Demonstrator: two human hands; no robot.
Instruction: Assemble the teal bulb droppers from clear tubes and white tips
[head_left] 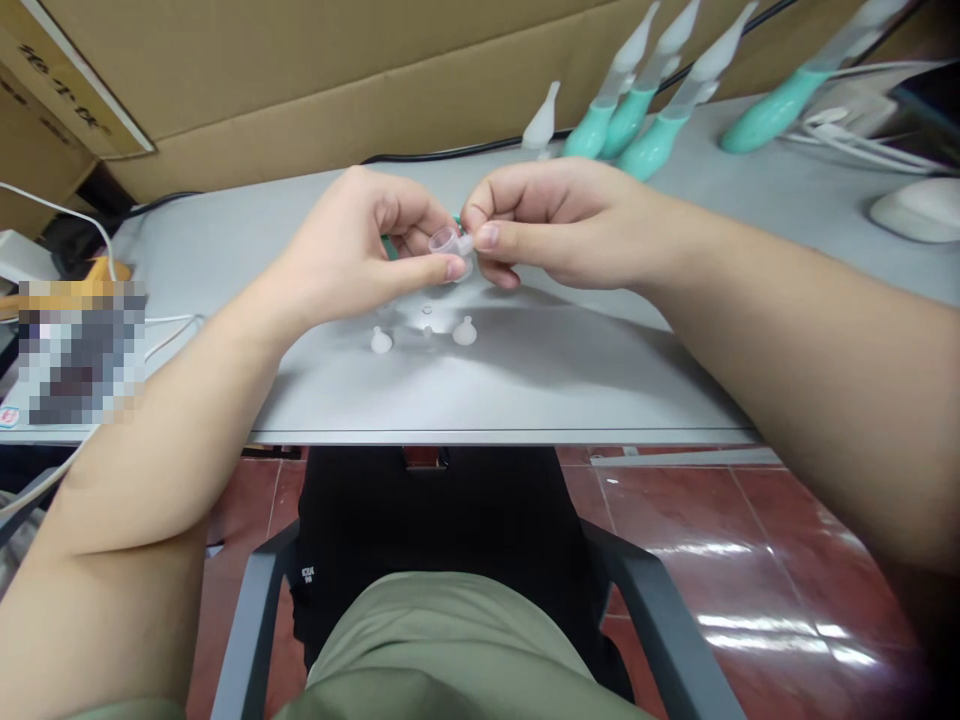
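My left hand (367,250) and my right hand (555,215) meet over the middle of the grey table (525,390). Between their fingertips they pinch a small clear plastic cap (450,243). A bit of teal shows behind my left fingers (390,245), mostly hidden. Just below the hands, two small white silicone tips (382,342) (465,331) lie on the table, with a tiny clear ring (427,310) between them.
Several teal-and-white squeeze devices (637,115) lie at the back right, one white tip (541,122) beside them. Cardboard boxes (300,80) stand behind the table. A white mouse (919,208) and cables lie far right. Chair arms (247,620) frame my lap below.
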